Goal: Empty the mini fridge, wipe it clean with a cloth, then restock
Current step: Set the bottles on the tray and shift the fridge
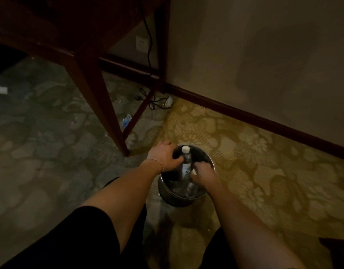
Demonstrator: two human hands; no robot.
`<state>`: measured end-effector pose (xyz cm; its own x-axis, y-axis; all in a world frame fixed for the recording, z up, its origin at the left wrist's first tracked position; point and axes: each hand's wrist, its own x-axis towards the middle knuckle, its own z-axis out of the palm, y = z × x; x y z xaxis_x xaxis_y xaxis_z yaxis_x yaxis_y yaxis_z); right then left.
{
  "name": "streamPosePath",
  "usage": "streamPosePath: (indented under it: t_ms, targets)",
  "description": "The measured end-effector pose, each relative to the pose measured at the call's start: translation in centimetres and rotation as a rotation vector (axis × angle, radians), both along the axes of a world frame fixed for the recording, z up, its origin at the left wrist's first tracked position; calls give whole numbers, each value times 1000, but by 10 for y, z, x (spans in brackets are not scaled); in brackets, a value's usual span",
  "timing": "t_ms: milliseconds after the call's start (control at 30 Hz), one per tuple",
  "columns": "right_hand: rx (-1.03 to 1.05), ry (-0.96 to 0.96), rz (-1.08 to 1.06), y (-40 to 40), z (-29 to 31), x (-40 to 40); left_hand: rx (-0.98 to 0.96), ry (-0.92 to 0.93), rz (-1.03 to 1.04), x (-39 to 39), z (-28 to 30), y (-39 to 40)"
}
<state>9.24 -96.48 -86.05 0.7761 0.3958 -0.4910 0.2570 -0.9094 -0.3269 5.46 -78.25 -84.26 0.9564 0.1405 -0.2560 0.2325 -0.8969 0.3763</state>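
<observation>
While upright in the bin: clear bottle [186, 164] with white cap, standing among other clear plastic inside.
Bin: round metal bin [168, 193], set on the carpet near the wall.
Left hand [164, 156]: fingers curled round the bottle's upper part; thin bracelet at the wrist.
Right hand [202, 174]: curled low against the bottle, a white cap-like piece at the fingertips; grip unclear.
Floor: patterned carpet [244, 152], yellow-lit to the right, dim grey-green to the left, scattered with litter.
Room: dark wooden table leg [97, 98] nearby; black cable [148, 35] trailing past a wall socket [141, 43]; dark skirting board [264, 119] beneath a pale wall.
</observation>
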Motion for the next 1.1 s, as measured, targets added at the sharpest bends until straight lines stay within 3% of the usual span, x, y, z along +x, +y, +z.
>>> streamPosePath:
  t_ms: [167,333,500,833,1100]
  targets:
    - [13,-28,-10,2,2,-7,-20,-2,7,-15,-1,0]
    - [76,-32,-32,-7,62,-22,-30,20,5,-39,63,0]
    - [103,-7,-65,-16,177,-34,-1,82,1,-56,175,-3]
    - [178,-132,16,-16,447,-59,50,68,61,-97,426,-18]
    - [237,-261,210,-15,582,-73,90,-24,200,-147,550,-28]
